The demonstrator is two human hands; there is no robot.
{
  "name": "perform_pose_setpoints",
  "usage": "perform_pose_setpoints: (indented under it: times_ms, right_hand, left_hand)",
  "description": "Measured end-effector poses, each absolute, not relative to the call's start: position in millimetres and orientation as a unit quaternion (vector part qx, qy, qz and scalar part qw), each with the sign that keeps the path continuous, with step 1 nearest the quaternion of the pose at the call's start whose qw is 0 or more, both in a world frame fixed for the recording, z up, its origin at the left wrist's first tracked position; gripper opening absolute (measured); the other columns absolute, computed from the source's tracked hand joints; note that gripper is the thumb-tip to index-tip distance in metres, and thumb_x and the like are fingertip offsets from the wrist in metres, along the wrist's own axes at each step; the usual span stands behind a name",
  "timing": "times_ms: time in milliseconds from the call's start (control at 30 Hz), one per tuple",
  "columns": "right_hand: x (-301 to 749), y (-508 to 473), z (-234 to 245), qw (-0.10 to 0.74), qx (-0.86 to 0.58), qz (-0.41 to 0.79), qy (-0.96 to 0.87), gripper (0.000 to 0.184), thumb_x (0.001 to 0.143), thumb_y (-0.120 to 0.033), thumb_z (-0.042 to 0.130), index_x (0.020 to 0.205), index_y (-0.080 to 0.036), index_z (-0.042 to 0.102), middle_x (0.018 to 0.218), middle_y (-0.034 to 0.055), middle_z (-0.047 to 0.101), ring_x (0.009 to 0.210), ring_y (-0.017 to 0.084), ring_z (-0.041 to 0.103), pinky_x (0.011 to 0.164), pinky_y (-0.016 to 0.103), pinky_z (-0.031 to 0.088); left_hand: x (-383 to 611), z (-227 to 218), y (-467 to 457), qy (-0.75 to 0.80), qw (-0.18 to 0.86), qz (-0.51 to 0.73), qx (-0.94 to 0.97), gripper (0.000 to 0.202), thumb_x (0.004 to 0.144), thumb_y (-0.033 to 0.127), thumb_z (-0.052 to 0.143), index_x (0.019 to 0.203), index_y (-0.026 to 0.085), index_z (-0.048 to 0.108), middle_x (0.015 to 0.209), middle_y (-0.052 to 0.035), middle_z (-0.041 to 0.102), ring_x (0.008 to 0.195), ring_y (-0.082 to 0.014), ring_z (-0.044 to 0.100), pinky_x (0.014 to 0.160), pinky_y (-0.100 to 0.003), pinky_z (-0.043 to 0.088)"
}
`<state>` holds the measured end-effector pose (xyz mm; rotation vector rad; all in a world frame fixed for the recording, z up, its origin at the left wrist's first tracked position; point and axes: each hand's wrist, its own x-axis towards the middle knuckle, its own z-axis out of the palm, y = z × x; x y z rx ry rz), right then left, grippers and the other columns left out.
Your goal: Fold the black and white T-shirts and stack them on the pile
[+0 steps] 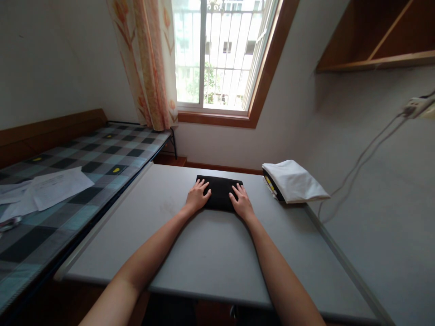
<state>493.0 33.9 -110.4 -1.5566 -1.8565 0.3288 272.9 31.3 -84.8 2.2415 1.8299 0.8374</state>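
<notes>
A flat black rectangle that looks like folded cloth (220, 194) lies on the grey-white table (210, 244), toward its far edge. My left hand (197, 194) rests on its left end with the fingers spread. On the right end lies my right hand (242, 200), its fingers also apart and flat on the black surface. Neither hand is wrapped around anything. To the right, near the wall, sits a folded white cloth bundle (295, 181) with dark and yellow layers showing at its left side.
Left of the table stands a bed with a checked cover (91, 149), with white papers (50, 192) on it. A barred window (224, 54) and a flowered curtain (152, 63) are ahead. At right, a cable (363, 154) hangs from a socket, below a wooden shelf (380, 61).
</notes>
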Motion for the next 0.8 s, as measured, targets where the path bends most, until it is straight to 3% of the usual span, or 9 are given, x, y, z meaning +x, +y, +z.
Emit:
perform_pose_setpoints:
  times_ms: [100,200,300,533,800]
  right_hand:
    - [493,34,-110,0.338,-0.599,0.126,-0.715,0.059,0.091,-0.046,0.04,0.137,-0.011,0.054,0.153,0.0128,0.036,0.145,0.026,0.022,0.117,0.044,0.023]
    - [493,34,-111,0.338,-0.598,0.125,-0.716,0.059,0.091,-0.046,0.04,0.136,-0.011,0.054,0.152,0.0129,0.036,0.145,0.026,0.022,0.117,0.044,0.022]
    - [492,35,-110,0.35,-0.594,0.12,-0.714,0.057,0.091,-0.046,0.04,0.135,-0.013,0.055,0.151,0.0117,0.04,0.143,0.026,0.026,0.116,0.045,0.024]
    - [504,30,-98,0.389,-0.711,0.023,-0.586,0.053,0.091,-0.044,0.04,0.128,-0.013,0.061,0.13,0.0176,0.057,0.124,0.033,0.045,0.106,0.048,0.032]
    - [506,26,-97,0.287,-0.779,0.064,-0.553,0.04,0.091,-0.042,0.045,0.116,-0.021,0.069,0.128,0.0095,0.059,0.119,0.029,0.047,0.1,0.044,0.034]
  left_hand:
    - [275,-81,25,0.615,0.029,0.272,0.739,0.045,0.093,0.038,0.046,0.133,0.022,0.057,0.145,-0.0046,0.048,0.139,-0.0247,0.036,0.114,-0.042,0.032]
    - [282,-75,12,0.587,-0.038,0.276,0.76,0.044,0.093,0.036,0.045,0.132,0.021,0.058,0.146,-0.0064,0.046,0.141,-0.0285,0.032,0.119,-0.051,0.017]
    - [292,-70,-1,0.51,-0.055,0.266,0.816,0.045,0.095,0.037,0.043,0.134,0.022,0.056,0.149,-0.0055,0.043,0.144,-0.0279,0.025,0.12,-0.051,0.01]
    - [300,-75,-8,0.389,-0.014,0.199,0.9,0.072,0.083,0.054,0.058,0.148,0.029,0.037,0.156,-0.0041,0.031,0.145,-0.0287,0.022,0.119,-0.048,0.014]
    - [306,-87,-5,0.4,-0.052,0.217,0.889,0.064,0.084,0.048,0.06,0.142,0.027,0.045,0.153,-0.0062,0.037,0.142,-0.0308,0.028,0.116,-0.051,0.022]
